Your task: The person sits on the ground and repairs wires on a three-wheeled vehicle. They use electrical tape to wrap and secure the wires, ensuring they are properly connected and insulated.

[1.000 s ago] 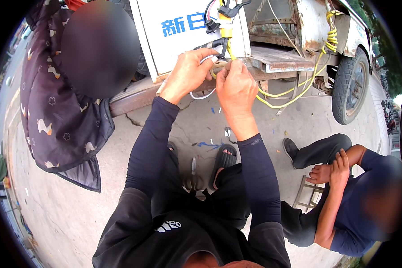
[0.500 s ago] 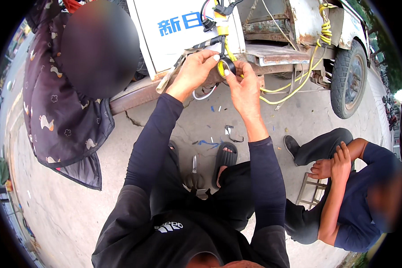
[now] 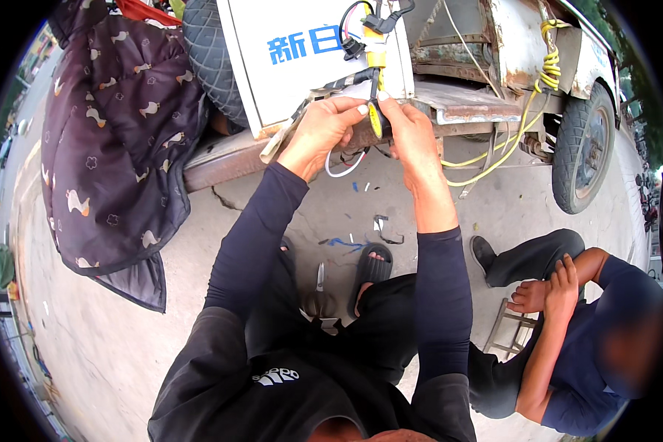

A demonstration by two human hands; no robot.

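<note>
My right hand (image 3: 414,138) grips a roll of black electrical tape (image 3: 376,120) with a yellow core, turned nearly edge-on. Beside the roll, my left hand (image 3: 320,131) is closed in a pinch, thumb against fingers; what sits between them is hidden. A dark wrapped cable (image 3: 376,79) comes down to the fingertips of both hands from a yellow-wrapped section (image 3: 376,53). Black connectors (image 3: 353,48) hang at the upper end of this wiring. Below my left hand loops a white wire (image 3: 337,174).
A white panel (image 3: 280,81) and the rusty vehicle frame (image 3: 228,163) stand behind my hands. Yellow cable (image 3: 549,70) hangs coiled at right, near a wheel (image 3: 583,147). Scissors (image 3: 320,283) lie between my feet. A person (image 3: 582,324) sits at right; a quilted cover (image 3: 118,162) drapes at left.
The tape roll has turned from showing its open ring to nearly edge-on. My right hand has shifted slightly right, its thumb now up by the cable. The view has shifted slightly.
</note>
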